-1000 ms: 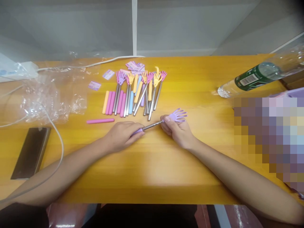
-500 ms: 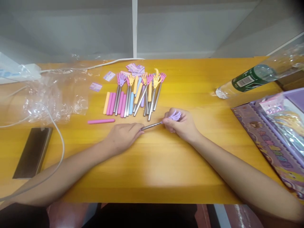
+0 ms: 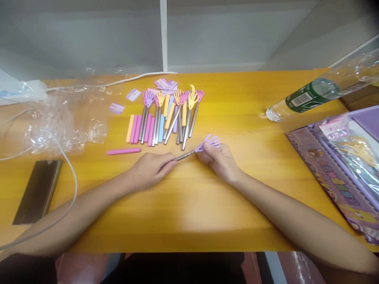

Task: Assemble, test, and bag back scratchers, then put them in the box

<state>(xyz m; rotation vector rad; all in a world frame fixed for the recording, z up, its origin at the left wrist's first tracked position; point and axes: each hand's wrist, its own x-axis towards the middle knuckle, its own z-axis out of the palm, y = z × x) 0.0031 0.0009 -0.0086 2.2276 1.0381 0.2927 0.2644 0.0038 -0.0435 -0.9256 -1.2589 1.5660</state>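
Both hands hold one purple back scratcher (image 3: 189,152) low over the yellow table (image 3: 189,213). My left hand (image 3: 151,167) grips its handle end, which is hidden in the fist. My right hand (image 3: 217,159) pinches the neck just below the purple hand-shaped head (image 3: 211,141). A thin metal shaft shows between the two hands. Just behind lies a pile of back scratchers (image 3: 168,116) in pink, yellow, blue and purple, with metal shafts. A single pink handle (image 3: 123,151) lies apart to the left.
Crumpled clear plastic bags (image 3: 59,118) and a white cable (image 3: 69,177) lie at the left, with a dark phone (image 3: 37,191) near the front left. A plastic bottle (image 3: 308,96) lies on its side at the right, a purple printed box (image 3: 340,169) below it. Small labels (image 3: 117,108) lie near the pile.
The two hands have come closer together and less of the metal shaft shows between them. The purple head is now uncovered again above my right fingers.
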